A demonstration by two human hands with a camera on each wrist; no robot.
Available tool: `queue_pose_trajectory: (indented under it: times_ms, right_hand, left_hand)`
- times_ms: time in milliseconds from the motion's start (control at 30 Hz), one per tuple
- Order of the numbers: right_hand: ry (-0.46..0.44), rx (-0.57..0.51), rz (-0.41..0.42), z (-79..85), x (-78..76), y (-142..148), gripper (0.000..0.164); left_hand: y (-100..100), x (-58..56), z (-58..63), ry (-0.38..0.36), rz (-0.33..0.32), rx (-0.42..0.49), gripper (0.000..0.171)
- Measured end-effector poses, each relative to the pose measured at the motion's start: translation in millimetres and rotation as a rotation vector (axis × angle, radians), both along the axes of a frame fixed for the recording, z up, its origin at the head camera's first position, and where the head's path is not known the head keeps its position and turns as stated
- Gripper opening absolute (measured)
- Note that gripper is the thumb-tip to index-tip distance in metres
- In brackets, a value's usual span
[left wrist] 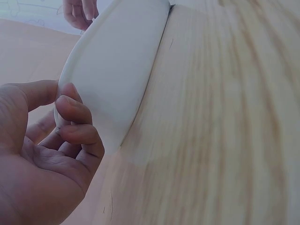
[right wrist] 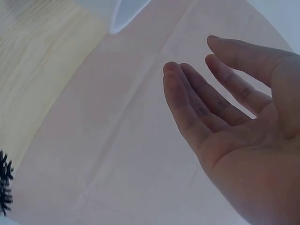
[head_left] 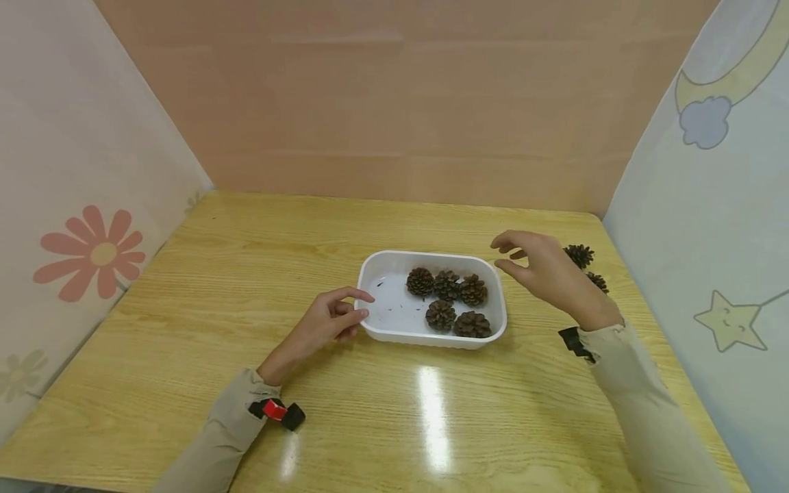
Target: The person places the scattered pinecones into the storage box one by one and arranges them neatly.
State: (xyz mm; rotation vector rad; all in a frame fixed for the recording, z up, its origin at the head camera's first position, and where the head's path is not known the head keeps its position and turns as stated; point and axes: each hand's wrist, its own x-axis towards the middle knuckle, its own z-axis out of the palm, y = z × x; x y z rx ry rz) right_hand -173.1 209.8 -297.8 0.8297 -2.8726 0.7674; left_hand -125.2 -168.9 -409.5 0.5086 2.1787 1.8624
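Note:
A white plastic tray [head_left: 419,338] sits on the wooden table with several brown pine cones [head_left: 440,315] grouped in its right half. At the tray's left end my left hand [head_left: 327,317] pinches the rim between thumb and fingers; the left wrist view shows this grip on the tray wall [left wrist: 117,61] up close. My right hand [head_left: 545,272] is raised beside the tray's right end, fingers loosely bent and apart from the thumb. Nothing is in that palm [right wrist: 253,154] in the right wrist view. Two more pine cones [head_left: 579,255] lie behind the right hand, partly hidden by it.
Small dark flakes lie on the tray floor [head_left: 391,301]. The wooden table [head_left: 259,260] meets a plain orange-brown backdrop [head_left: 401,123] at the back. Light panels with a flower [head_left: 101,255] and a star [head_left: 733,322] stand at the left and right sides.

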Motion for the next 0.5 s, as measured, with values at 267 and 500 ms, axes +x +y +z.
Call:
queue_pose_trajectory:
  times_ms: [267,500]
  right_hand:
    - [0.137,-0.02,-0.058,5.6,9.6,27,0.026]
    - [0.115,0.021,-0.167,12.5,13.9,53,0.03]
  left_hand:
    - [1,-0.1,-0.5,0.008,0.001,-0.009,0.03]
    - [1,0.7,1.2,0.009,0.003,-0.014,0.03]
